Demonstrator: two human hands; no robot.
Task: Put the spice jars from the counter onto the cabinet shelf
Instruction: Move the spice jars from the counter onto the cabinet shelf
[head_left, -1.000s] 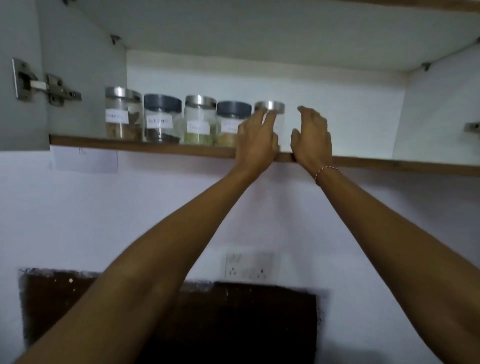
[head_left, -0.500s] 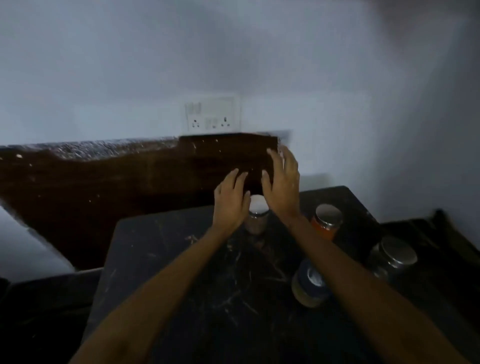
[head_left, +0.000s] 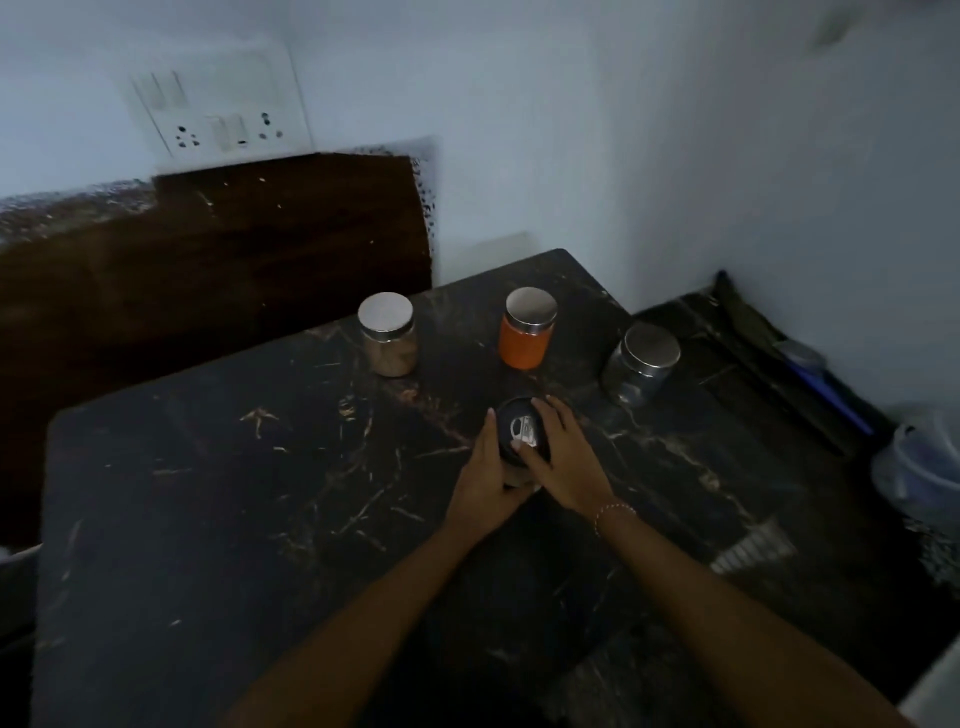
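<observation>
A dark-lidded spice jar stands on the black marble counter. My left hand grips its left side and my right hand wraps its right side, thumb on the lid. Behind it stand a brown-filled jar, an orange jar and a clear jar, all with silver lids. The cabinet shelf is out of view.
A white wall with a switch and socket plate rises behind the counter. A dark backsplash lies at the left. To the right sit a lower dark ledge and a translucent plastic container.
The view dropped from the cabinet shelf to the counter. Both hands came down from the shelf, passed by the brown-filled jar and now hold the dark-lidded jar.
</observation>
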